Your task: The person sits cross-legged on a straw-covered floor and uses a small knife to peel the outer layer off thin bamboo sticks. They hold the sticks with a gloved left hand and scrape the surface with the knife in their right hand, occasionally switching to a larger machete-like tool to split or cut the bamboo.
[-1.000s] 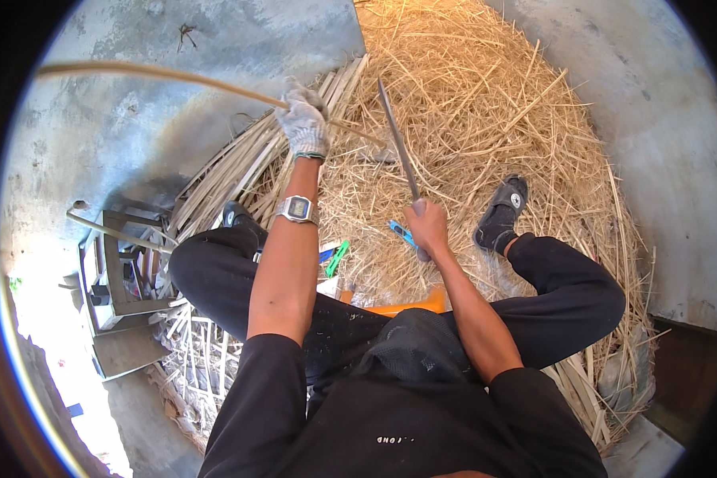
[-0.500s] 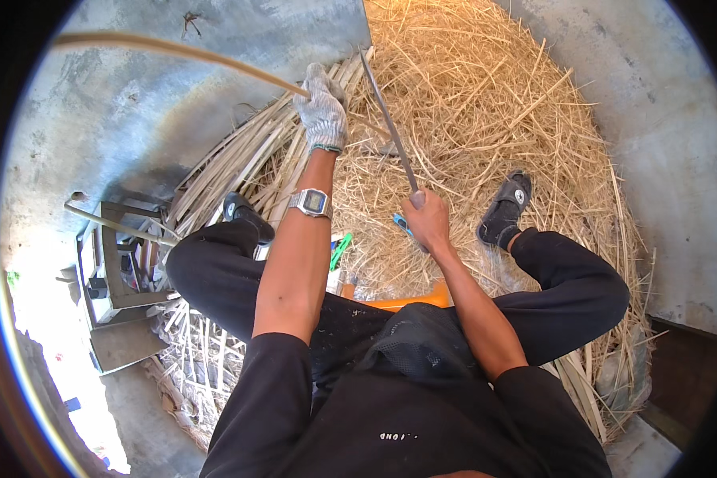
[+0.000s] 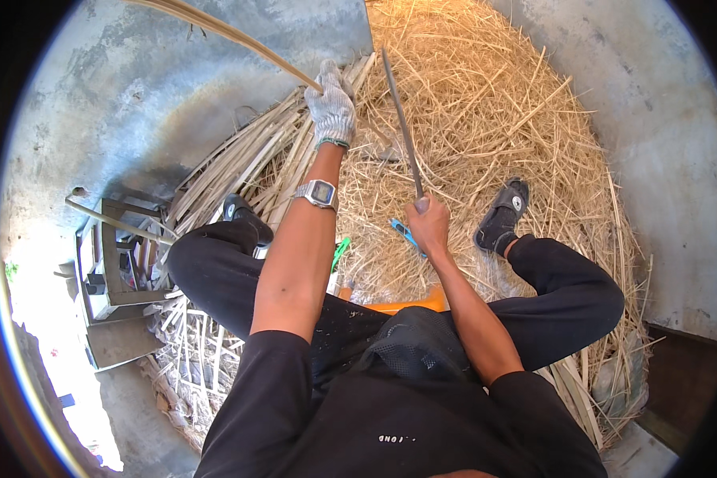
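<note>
My left hand [image 3: 331, 107], in a pale knitted work glove, is closed around a long bamboo strip [image 3: 231, 33]. The strip rises from the glove toward the upper left and runs out of view at the top edge. Bare and closed, my right hand [image 3: 429, 226] grips a long-bladed knife [image 3: 402, 119] by its handle. Its narrow dark blade points away from me, apart from the glove and to the right of it. Just left of my right hand, a blue cutter-like tool [image 3: 406, 236] lies on the shavings.
Straw-coloured shavings [image 3: 486, 103] cover the floor between concrete walls [image 3: 637, 119]. Split strips [image 3: 247, 151] are piled beyond my left foot. An orange stool-like piece [image 3: 410, 304] and a green plastic item [image 3: 341, 250] lie between my legs. A wooden frame [image 3: 119, 255] stands at left.
The bamboo strip has swung up and to the right, and my left hand has shifted slightly right with it. The knife tip has moved a little right. Both grips are unchanged.
</note>
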Available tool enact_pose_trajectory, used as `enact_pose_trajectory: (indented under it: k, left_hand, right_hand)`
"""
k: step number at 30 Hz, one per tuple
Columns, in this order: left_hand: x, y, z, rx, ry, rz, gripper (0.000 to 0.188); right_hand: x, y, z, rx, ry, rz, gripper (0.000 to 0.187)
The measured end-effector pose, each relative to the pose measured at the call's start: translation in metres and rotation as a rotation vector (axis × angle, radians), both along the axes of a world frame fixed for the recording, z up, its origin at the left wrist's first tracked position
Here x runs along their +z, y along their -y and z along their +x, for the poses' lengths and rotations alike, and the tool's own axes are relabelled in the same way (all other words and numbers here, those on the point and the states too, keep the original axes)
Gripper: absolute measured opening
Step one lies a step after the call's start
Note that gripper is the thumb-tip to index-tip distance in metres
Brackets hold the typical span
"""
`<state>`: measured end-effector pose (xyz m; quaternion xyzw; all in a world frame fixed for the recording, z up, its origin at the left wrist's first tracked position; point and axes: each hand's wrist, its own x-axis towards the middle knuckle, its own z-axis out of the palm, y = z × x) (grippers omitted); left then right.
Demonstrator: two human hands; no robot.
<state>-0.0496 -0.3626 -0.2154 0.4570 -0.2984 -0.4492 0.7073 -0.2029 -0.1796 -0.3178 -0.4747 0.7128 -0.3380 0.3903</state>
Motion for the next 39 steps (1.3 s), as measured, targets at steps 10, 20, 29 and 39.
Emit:
enact_pose_trajectory:
  k: [10, 20, 29, 39]
  left_hand:
    - [-0.002, 0.019, -0.004, 0.112, 0.003, 0.055, 0.036]
    - [-0.003, 0.020, 0.041, 0.204, -0.199, 0.074, 0.031]
    - [0.002, 0.021, 0.013, 0.141, 0.082, 0.156, 0.038]
    - [-0.003, 0.014, 0.019, 0.088, 0.053, 0.087, 0.039]
  right_hand:
    - [-0.065, -0.005, -0.012, 0.130, -0.153, 0.172, 0.032]
    - [-0.051, 0.004, 0.005, 0.143, 0.089, 0.414, 0.028]
    - [-0.015, 0.005, 0.013, 0.045, 0.047, 0.014, 0.027]
    - [-0.019, 0.002, -0.006, 0.095, -0.205, -0.051, 0.024]
